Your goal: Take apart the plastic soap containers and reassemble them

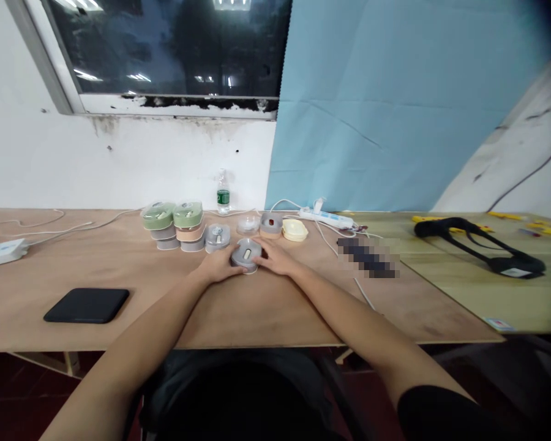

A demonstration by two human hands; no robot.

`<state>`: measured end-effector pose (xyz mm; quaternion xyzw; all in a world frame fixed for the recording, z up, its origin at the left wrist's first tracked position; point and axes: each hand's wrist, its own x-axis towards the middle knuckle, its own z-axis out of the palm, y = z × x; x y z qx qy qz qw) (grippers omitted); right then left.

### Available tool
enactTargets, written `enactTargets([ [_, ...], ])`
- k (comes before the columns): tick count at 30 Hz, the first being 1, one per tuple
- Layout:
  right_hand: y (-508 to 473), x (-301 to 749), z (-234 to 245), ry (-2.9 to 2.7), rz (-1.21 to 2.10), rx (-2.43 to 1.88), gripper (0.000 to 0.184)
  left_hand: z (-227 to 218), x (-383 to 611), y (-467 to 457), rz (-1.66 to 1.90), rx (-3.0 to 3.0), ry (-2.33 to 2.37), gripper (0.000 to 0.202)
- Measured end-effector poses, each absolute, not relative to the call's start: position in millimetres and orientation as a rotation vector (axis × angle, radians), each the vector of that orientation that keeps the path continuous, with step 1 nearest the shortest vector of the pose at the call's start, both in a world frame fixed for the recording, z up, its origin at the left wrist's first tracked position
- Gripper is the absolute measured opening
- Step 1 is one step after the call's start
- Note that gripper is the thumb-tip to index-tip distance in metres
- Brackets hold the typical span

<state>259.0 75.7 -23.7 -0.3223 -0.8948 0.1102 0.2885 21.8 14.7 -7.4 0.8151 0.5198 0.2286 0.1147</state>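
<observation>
Head view: a round grey container (246,255) on the table (261,312) is held in a narrow grip from both sides by the left hand (220,264) and right hand (275,257); it is judged light, rigid, slightly slippery plastic, best taken by its rim.

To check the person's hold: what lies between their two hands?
The head view shows a round grey container between the left hand and the right hand, with both hands touching it.

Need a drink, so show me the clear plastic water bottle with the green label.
Head view: the clear plastic water bottle stands upright at the wooden table's back edge, just right of the green-lidded round plastic containers.
</observation>
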Motion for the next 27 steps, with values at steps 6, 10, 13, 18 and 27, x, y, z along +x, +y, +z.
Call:
enactTargets([
  [6,76,249,-23,-2.44,0.392,-0.909,0.096,-4,23,13,0.972,2.283,1.521,0.08],
  [10,72,247,-18,-2.364,0.385,-0.798,0.074,-3,22,13,1.006,2.262,1.478,0.081],
  [13,71,249,-16,-2.32,0.376,-0.794,0.069,-5,22,15,1.02,2.31,1.425,0.081],
  [18,79,252,-21,-2.138,0.469,-0.868,0.06,-9,22,18,1.016,2.326,1.41,0.094],
  [27,59,253,-9,-2.109,0.265,-0.73,0.064,-2,21,15,1.167,2.144,1.698,0.036],
])
